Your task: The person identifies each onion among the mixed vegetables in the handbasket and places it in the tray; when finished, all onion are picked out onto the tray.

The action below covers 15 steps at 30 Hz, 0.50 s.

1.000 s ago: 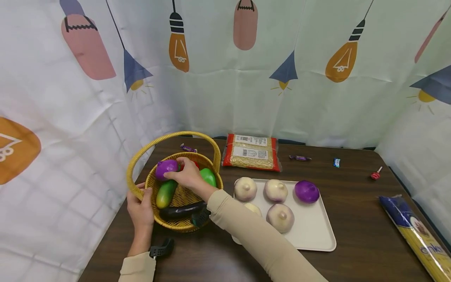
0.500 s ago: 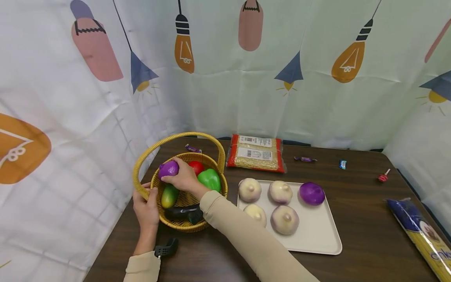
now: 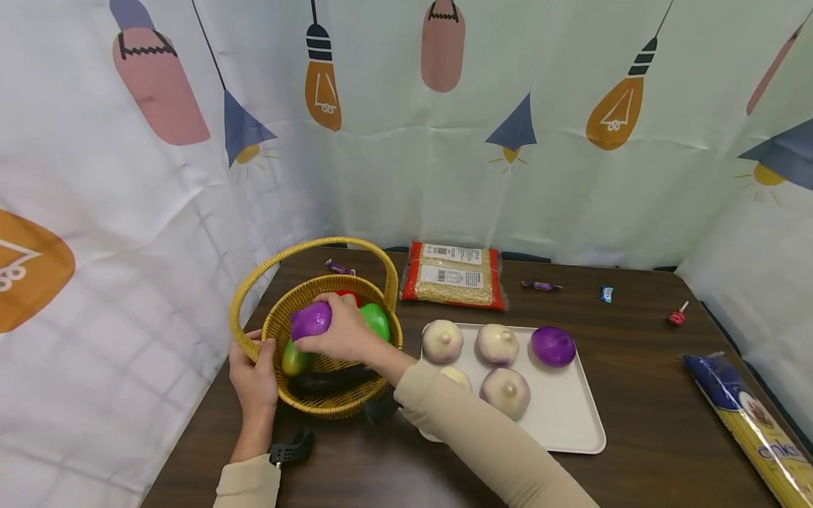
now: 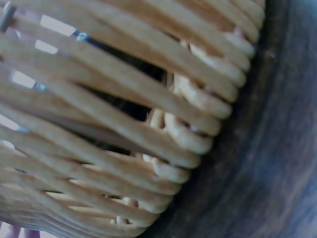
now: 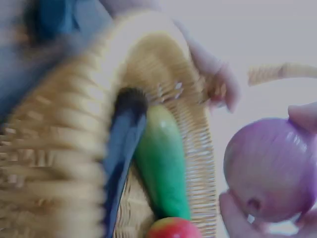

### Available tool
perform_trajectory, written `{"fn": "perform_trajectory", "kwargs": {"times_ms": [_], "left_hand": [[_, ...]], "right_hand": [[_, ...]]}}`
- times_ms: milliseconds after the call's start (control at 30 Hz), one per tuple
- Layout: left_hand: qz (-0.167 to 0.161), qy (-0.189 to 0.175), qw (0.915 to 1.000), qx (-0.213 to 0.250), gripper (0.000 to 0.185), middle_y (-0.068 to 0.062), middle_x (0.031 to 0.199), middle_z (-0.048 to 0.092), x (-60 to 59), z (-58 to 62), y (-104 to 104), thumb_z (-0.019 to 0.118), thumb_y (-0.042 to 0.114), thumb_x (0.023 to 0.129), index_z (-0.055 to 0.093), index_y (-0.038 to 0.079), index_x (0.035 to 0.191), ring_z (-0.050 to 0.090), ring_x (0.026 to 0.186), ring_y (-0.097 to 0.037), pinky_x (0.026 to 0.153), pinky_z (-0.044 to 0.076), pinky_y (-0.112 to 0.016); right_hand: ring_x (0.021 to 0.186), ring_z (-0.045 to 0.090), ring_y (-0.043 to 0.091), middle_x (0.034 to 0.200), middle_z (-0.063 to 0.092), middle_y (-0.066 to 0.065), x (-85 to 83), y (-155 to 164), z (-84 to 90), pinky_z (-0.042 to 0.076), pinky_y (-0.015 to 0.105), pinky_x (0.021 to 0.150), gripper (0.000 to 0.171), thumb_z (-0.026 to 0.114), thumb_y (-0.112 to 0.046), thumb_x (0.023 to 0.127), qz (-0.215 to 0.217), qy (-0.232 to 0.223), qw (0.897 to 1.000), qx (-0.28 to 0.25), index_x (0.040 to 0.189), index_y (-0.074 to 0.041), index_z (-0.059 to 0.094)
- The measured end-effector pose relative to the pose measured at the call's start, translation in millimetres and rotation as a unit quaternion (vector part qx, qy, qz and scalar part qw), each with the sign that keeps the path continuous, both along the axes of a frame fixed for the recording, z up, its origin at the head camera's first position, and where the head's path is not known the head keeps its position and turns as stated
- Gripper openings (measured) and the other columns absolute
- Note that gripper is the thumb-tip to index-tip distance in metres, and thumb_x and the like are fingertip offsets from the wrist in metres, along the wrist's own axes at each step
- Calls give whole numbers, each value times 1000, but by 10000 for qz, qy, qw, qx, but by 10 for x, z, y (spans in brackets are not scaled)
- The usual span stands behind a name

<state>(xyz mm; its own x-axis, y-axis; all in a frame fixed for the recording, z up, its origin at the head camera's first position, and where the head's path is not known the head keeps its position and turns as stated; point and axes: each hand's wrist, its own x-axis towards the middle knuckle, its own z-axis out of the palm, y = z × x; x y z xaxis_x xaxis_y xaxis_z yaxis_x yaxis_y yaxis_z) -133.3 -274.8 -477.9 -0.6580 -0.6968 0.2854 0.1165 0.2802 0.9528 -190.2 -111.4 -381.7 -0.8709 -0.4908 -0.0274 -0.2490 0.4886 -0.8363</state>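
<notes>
My right hand (image 3: pixel 343 330) grips a purple onion (image 3: pixel 311 321) and holds it just above the yellow wicker basket (image 3: pixel 298 295). In the right wrist view the purple onion (image 5: pixel 270 168) sits between my fingertips over the basket's inside. My left hand (image 3: pixel 254 370) holds the basket's near-left rim. Inside the basket lie a green mango-like fruit (image 3: pixel 293 360), a dark eggplant (image 3: pixel 327 381), a green pepper (image 3: pixel 379 319) and a red item (image 3: pixel 348 293). The left wrist view shows only the basket's weave (image 4: pixel 124 124) close up.
A cream tray (image 3: pixel 559 416) to the right carries several pale onions (image 3: pixel 442 341) and one purple onion (image 3: pixel 553 346). Behind it lies a red-edged grain packet (image 3: pixel 453 283). Small sweets (image 3: pixel 540 285), a lollipop (image 3: pixel 677 315) and a pasta bag (image 3: pixel 749 423) lie on the dark table.
My right hand has lifted the purple onion up out of the basket's far-left side and drawn it slightly rightward and toward me. My left hand has stayed on the rim.
</notes>
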Motion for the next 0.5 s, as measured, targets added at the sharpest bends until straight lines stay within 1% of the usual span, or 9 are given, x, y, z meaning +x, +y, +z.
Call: {"fn": "perform_trajectory", "kwargs": {"times_ms": [100,167,267,333,400,500], "left_hand": [[10,66,9999,147,22,-4,107,54,0,7,-20,60,13,94,59,-8,102,46,85,-8,76,34,-25],[-2,71,9997,214,22,-1,105,53,-2,9,-29,60,13,94,58,-8,101,46,84,-9,76,33,-25],[-5,29,9996,282,23,2,102,52,-3,15,-35,59,14,95,57,-8,104,45,81,-9,74,33,-26],[1,-23,9997,246,24,3,103,52,0,23,-31,59,14,95,57,-8,104,45,82,-9,74,33,-26],[-16,-39,9997,243,25,1,102,52,8,39,-19,59,13,95,57,-9,106,45,82,-9,74,33,-25],[-55,-9,9997,219,25,-2,104,53,23,72,10,59,11,94,56,-11,105,46,84,-8,76,33,-25]], "right_hand": [[99,54,13,121,47,2,161,249,48,51,25,73,75,84,-39,71,95,339,9991,-255,134,-20,49],[100,55,12,119,50,-1,253,406,46,51,24,75,73,84,-38,71,108,583,9973,-430,133,-20,50],[97,56,10,117,52,-6,350,627,13,51,24,74,70,85,-38,68,-10,883,9943,-593,129,-24,52],[95,57,9,117,51,-7,386,772,-23,51,24,74,69,85,-38,68,-117,1069,9922,-637,127,-25,52],[94,57,9,116,50,-8,404,924,-50,51,25,73,70,85,-39,67,-279,1243,9902,-575,126,-26,51],[93,57,10,115,50,-8,403,1163,-82,52,26,72,70,85,-38,66,-491,1479,9862,-565,125,-25,51]]}}
